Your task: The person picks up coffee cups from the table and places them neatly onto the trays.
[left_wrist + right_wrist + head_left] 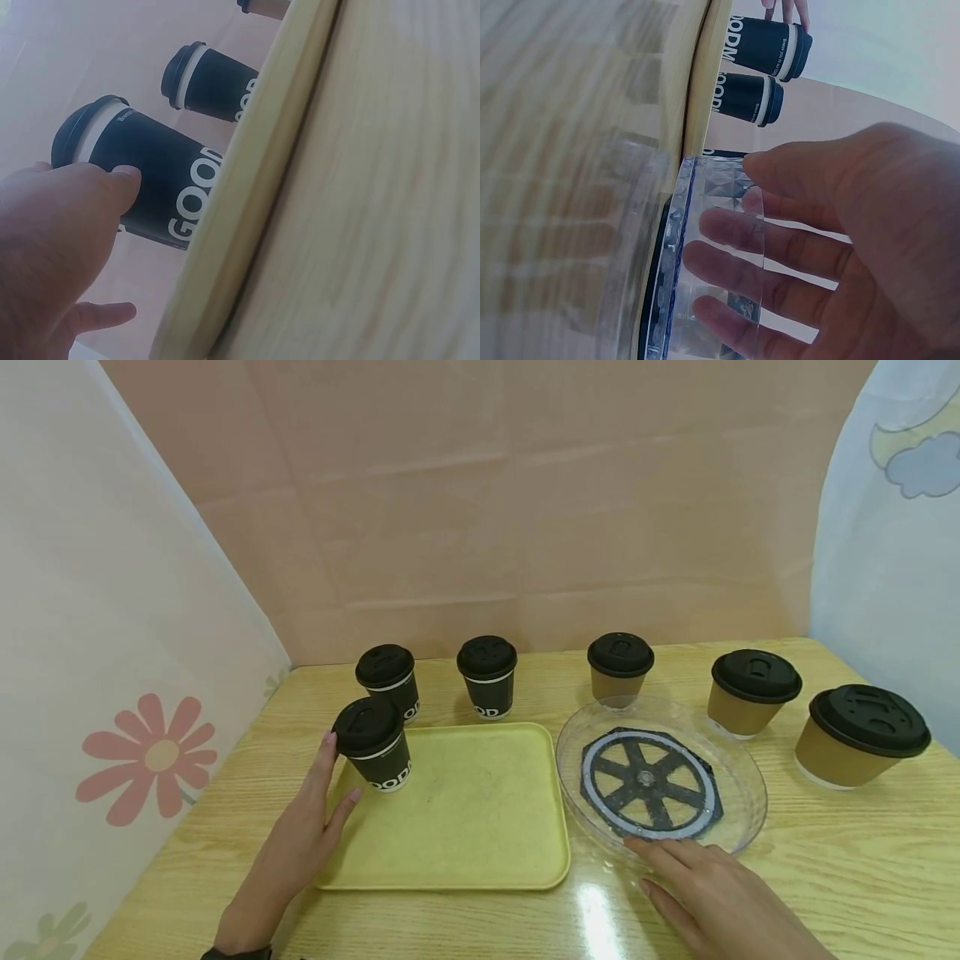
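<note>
A black paper coffee cup with a black lid stands upright at the far left corner of the yellow tray. My left hand is at the cup's left side, fingers stretched along it and thumb apart in the head view. The left wrist view shows white "GOOD" lettering on the cup. At the near rim of a clear round dish, my right hand lies with straight fingers. A dark six-spoked wheel shape shows in the dish. Through the clear wall, the right fingers appear spread.
Behind the tray stand two more black lidded cups. Around the dish's far and right sides are three brown lidded cups: one behind it, one at its right, and a larger one farther right. Cloth walls enclose the wooden table.
</note>
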A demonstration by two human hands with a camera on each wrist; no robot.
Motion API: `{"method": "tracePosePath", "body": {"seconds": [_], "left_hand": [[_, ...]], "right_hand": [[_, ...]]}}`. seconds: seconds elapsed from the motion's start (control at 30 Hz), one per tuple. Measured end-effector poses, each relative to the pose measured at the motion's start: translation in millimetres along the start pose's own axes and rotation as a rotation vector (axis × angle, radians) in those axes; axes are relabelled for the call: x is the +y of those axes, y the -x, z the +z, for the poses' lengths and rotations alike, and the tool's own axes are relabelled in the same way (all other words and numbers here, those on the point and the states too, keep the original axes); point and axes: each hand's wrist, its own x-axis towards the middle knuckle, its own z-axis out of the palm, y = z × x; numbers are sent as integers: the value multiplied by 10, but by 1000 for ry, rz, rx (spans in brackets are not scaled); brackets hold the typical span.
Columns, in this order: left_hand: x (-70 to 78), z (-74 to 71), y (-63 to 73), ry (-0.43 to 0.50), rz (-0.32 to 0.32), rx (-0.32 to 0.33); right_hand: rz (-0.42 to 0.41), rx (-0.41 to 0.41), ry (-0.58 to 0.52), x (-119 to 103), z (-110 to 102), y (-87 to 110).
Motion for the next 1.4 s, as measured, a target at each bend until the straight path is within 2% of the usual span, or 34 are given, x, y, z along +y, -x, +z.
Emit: {"method": "tracePosePath", "body": {"seconds": [0.23, 0.43, 0.67, 0.73, 0.87, 1.03, 1.3, 1.4], "left_hand": [[-16, -33, 14, -9, -47, -35], [-27, -48, 18, -15, -46, -23], [-25, -75, 39, -68, -106, -104], [-28, -69, 51, -98, -89, -101], [-49, -49, 56, -146, -41, -78], [-81, -34, 65, -152, 4, -71], [-110, -27, 93, -134, 15, -112], [-117, -16, 98, -141, -1, -120]], "right_hand": [[3, -4, 1, 6, 11, 4], [-8, 20, 10, 13, 11, 4], [-59, 66, 14, 41, 31, 2], [-79, 90, 16, 49, 42, 4], [-69, 79, 17, 46, 44, 9], [-51, 59, 23, 43, 42, 12], [-66, 76, 32, 56, 51, 15], [-68, 71, 30, 59, 55, 17]]}}
